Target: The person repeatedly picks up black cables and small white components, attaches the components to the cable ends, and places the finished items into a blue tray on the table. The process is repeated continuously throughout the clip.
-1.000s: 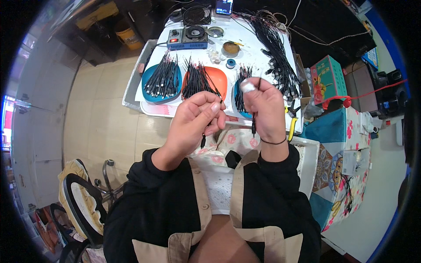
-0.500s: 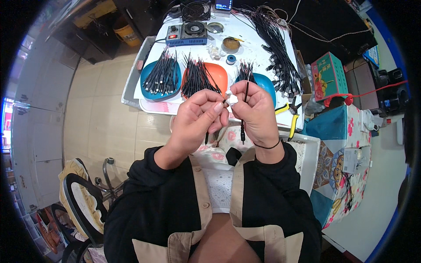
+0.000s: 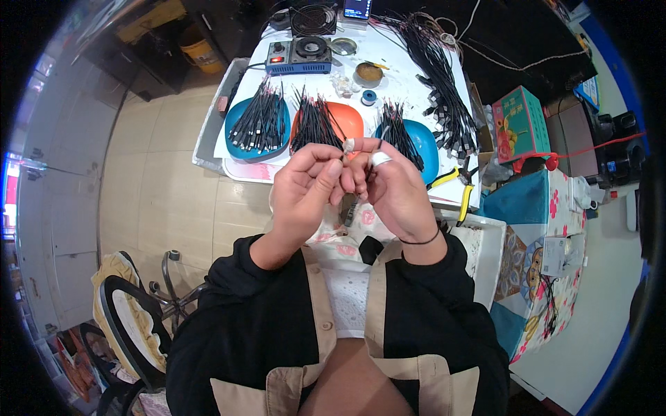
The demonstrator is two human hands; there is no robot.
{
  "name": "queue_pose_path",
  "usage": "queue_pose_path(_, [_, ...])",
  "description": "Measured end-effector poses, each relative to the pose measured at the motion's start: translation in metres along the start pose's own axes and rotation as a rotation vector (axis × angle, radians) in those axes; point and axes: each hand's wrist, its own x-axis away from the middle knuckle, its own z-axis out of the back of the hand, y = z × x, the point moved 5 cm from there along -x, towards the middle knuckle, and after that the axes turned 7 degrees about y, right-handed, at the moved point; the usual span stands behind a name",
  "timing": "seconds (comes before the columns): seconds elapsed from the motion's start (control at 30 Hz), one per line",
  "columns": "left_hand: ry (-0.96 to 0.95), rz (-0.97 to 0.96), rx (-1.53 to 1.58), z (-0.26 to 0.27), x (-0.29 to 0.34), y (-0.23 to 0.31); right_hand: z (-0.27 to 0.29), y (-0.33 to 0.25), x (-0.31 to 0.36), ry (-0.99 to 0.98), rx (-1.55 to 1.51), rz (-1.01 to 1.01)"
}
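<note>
A white table w/ a flat top [image 3: 406, 64] fills the far side; along its R edge lies a long loose bundle of black cables [image 3: 444, 114], plugs toward the person. Nearer, L to R: a teal-blue plastic tray [image 3: 238, 111], an orange plastic tray [image 3: 349, 118] & a 2nd rounded blue tray [image 3: 422, 139], each w/ thin black cables in it. The left hand [image 3: 305, 187] & right hand [image 3: 399, 191] are up in front of the trays, fingers nearly meeting. L thumb & forefinger are clamped on a thin dark piece [image 3: 342, 158], too small to ID. R fingers are curled round a slim black cable [image 3: 383, 137], its end sticking up past the forefinger; white wraps [image 3: 381, 158] on R thumb & forefinger. Behind: a grey-blue metal box w/ a round black top [image 3: 298, 62]. Yellow-handled pliers [image 3: 465, 201] at the table's R corner; a round tin w/ brown contents [image 3: 368, 75], then a small blue-and-white spool [image 3: 369, 97] btwn box & trays
</note>
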Motion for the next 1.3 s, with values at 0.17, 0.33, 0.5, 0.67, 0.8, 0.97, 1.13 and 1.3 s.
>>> queue_pose_path(0.17, [0.116,0.007,0.078,0.007,-0.006,-0.006,-0.004,-0.005,0.009,-0.054,0.417,0.155])
queue_pose_path(0.33, [0.152,-0.033,0.015,0.003,-0.008,-0.011,-0.006,0.000,0.014,-0.079,0.497,0.263])
queue_pose_path(0.5, [0.100,0.130,0.131,-0.002,-0.004,-0.017,-0.006,0.005,0.012,-0.061,0.606,0.295])
queue_pose_path(0.67, [0.110,0.148,0.079,-0.005,-0.003,-0.020,-0.006,0.001,0.012,-0.041,0.719,0.312])
queue_pose_path(0.8, [0.180,0.129,0.092,-0.003,-0.003,-0.022,-0.004,-0.004,0.016,-0.033,0.953,0.333])
queue_pose_path(0.97, [0.129,0.153,0.145,-0.005,-0.004,-0.021,0.003,0.001,0.015,0.075,0.710,0.329])
queue_pose_path(1.13, [0.131,0.132,0.195,-0.012,-0.002,-0.021,0.004,0.002,0.015,0.182,0.733,0.374])
queue_pose_path(1.3, [0.121,0.140,0.227,-0.011,-0.002,-0.024,-0.002,-0.003,0.017,0.220,0.902,0.402])
